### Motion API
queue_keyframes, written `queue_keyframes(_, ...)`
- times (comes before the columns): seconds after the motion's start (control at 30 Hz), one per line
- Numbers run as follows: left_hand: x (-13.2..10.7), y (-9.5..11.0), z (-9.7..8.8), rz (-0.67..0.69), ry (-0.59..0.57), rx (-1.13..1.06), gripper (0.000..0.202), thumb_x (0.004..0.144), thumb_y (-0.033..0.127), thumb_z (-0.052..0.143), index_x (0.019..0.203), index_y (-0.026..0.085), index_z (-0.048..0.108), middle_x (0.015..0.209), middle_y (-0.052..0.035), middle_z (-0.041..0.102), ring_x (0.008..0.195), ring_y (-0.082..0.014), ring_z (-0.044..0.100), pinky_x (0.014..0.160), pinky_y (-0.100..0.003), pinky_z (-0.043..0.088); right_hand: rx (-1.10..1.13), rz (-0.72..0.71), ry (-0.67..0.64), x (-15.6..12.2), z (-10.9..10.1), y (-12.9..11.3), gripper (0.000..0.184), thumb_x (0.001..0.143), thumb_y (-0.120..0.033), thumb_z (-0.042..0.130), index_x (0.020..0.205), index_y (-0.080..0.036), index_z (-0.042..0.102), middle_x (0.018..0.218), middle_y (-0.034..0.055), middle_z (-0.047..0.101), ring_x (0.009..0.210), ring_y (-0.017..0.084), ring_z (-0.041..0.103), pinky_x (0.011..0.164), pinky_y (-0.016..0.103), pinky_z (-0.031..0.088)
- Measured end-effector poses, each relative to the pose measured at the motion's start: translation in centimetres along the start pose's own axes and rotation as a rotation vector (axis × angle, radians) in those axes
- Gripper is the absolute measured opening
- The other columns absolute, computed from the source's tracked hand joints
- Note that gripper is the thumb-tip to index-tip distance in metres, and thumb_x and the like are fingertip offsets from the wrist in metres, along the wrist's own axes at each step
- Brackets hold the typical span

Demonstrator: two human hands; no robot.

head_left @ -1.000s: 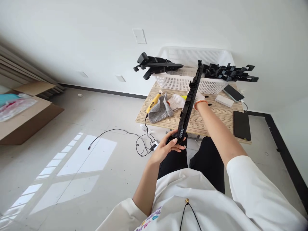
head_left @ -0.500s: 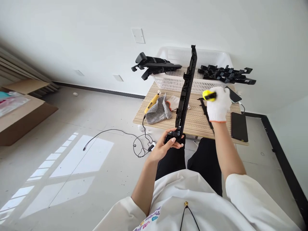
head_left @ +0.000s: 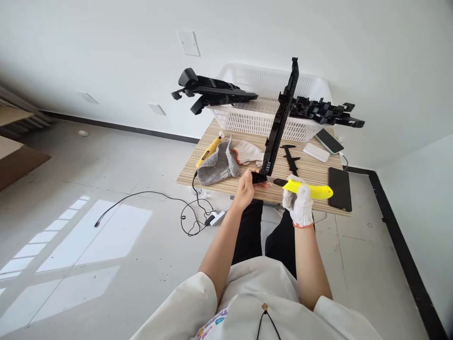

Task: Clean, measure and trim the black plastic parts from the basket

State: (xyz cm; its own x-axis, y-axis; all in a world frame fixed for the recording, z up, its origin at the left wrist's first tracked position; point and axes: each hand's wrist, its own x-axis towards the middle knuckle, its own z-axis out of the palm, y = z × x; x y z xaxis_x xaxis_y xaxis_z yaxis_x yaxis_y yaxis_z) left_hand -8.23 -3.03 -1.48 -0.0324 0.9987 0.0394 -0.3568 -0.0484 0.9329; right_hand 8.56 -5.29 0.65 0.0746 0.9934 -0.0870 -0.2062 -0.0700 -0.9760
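My bare left hand [head_left: 246,186] grips the lower end of a long black plastic part [head_left: 279,120], which stands tilted up over the wooden table [head_left: 307,170]. My right hand [head_left: 300,204] wears a white glove and is closed round a yellow utility knife [head_left: 307,189]. The knife's blade end points left and meets the bottom of the black part, close to my left fingers.
A white basket [head_left: 264,120] at the table's back carries more black parts [head_left: 212,92] across its rim. On the table lie a grey glove [head_left: 217,165], a white glove [head_left: 247,152], a yellow tool [head_left: 208,151] with a cable, a small black piece [head_left: 290,159], two phones [head_left: 339,189] and a white block [head_left: 316,152].
My gloved right hand came back from the table with the yellow knife and brought it down to the bottom of the black part. The black part swung more upright.
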Motion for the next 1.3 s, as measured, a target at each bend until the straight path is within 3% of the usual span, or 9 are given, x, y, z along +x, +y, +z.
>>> queue_keyframes(0.1, 0.4, -0.5, -0.1, 0.024, -0.039, -0.013, 0.074, 0.068, 0.09, 0.051, 0.099, 0.022, 0.054, 0.088, -0.009, 0.069, 0.094, -0.0302, 0.07, 0.072, -0.041, 0.058, 0.048, 0.064, -0.099, 0.5, 0.2, 0.2, 0.052, 0.074, -0.056, 0.069, 0.112, -0.02, 0.063, 0.065, -0.0027, 0.063, 0.041, 0.011, 0.053, 0.035, 0.02, 0.034)
queue_keyframes(0.2, 0.1, -0.7, -0.4, 0.002, -0.105, -0.006, 0.075, 0.064, 0.086, 0.06, 0.101, 0.021, 0.052, 0.089, -0.0097, 0.069, 0.091, -0.03, 0.07, 0.073, -0.04, 0.057, 0.106, 0.066, -0.007, 0.9, 0.6, 0.5, 0.046, 0.076, -0.052, 0.068, 0.11, -0.021, 0.065, 0.068, -0.0023, 0.065, 0.045, 0.011, 0.058, 0.039, 0.02, 0.038)
queue_keyframes(0.33, -0.4, -0.1, -0.6, -0.054, -0.166, 0.097, 0.061, 0.064, 0.053, 0.086, 0.104, 0.021, 0.053, 0.106, -0.0073, 0.066, 0.093, -0.025, 0.069, 0.083, -0.038, 0.056, 0.129, 0.121, 0.016, 1.1, 0.7, 0.9, 0.043, 0.075, -0.054, 0.069, 0.1, -0.019, 0.066, 0.064, -0.0014, 0.063, 0.047, 0.012, 0.058, 0.042, 0.023, 0.042)
queue_keyframes(0.5, -0.4, 0.3, -0.5, 0.061, -0.083, 0.322, 0.039, 0.075, 0.038, 0.08, 0.101, 0.02, 0.057, 0.105, -0.0041, 0.064, 0.101, -0.0207, 0.063, 0.095, -0.036, 0.05, 0.203, 0.046, 0.025, 1.4, 0.6, 0.7, 0.029, 0.073, -0.047, 0.069, 0.086, -0.023, 0.058, 0.082, 0.0001, 0.065, 0.059, 0.011, 0.059, 0.048, 0.022, 0.046)
queue_keyframes(0.7, -0.4, 0.2, -0.2, 0.059, -0.069, 0.391, 0.036, 0.079, 0.04, 0.077, 0.1, 0.02, 0.055, 0.1, -0.0035, 0.066, 0.095, -0.0201, 0.062, 0.089, -0.032, 0.049, 0.159, -0.038, -0.006, 1.8, -0.3, 0.7, 0.025, 0.072, -0.036, 0.063, 0.074, -0.024, 0.041, 0.089, -0.0003, 0.057, 0.062, 0.009, 0.052, 0.052, 0.024, 0.046)
queue_keyframes(0.93, -0.7, -0.1, -0.2, 0.098, -0.045, 0.549, 0.037, 0.079, 0.042, 0.076, 0.104, 0.02, 0.06, 0.097, -0.0031, 0.07, 0.089, -0.0201, 0.065, 0.08, -0.029, 0.049, 0.309, 0.036, 0.097, 2.2, 0.2, 0.7, 0.034, 0.067, -0.03, 0.068, 0.093, -0.026, 0.046, 0.08, -0.0053, 0.054, 0.042, 0.005, 0.034, 0.036, 0.021, 0.03)
queue_keyframes(1.1, -0.6, -0.3, -0.3, 0.118, -0.049, 0.63, 0.036, 0.079, 0.041, 0.076, 0.105, 0.022, 0.06, 0.096, -0.0008, 0.072, 0.088, -0.0195, 0.067, 0.08, -0.03, 0.049, 0.364, 0.183, -0.064, 2.4, 0.9, 0.0, 0.031, 0.075, -0.037, 0.07, 0.094, -0.025, 0.05, 0.073, -0.009, 0.058, 0.029, 0.0, 0.016, 0.026, 0.02, 0.01)
queue_keyframes(1.2, -0.5, -0.5, -0.4, 0.134, -0.052, 0.653, 0.035, 0.079, 0.041, 0.076, 0.105, 0.022, 0.061, 0.097, -0.0011, 0.072, 0.089, -0.0198, 0.067, 0.081, -0.03, 0.049, 0.323, 0.169, -0.098, 2.3, 1.1, 0.0, 0.031, 0.078, -0.043, 0.072, 0.092, -0.024, 0.051, 0.08, -0.0063, 0.065, 0.029, -0.001, 0.02, 0.026, 0.019, 0.013)
queue_keyframes(1.3, -0.5, -0.6, -0.6, 0.173, -0.056, 0.642, 0.034, 0.08, 0.038, 0.076, 0.104, 0.022, 0.06, 0.098, -0.0017, 0.071, 0.089, -0.0194, 0.067, 0.081, -0.03, 0.05, 0.289, 0.128, -0.106, 2.1, 1.3, 0.3, 0.032, 0.076, -0.035, 0.075, 0.092, -0.025, 0.05, 0.088, -0.0056, 0.067, 0.032, -0.001, 0.026, 0.027, 0.018, 0.017)
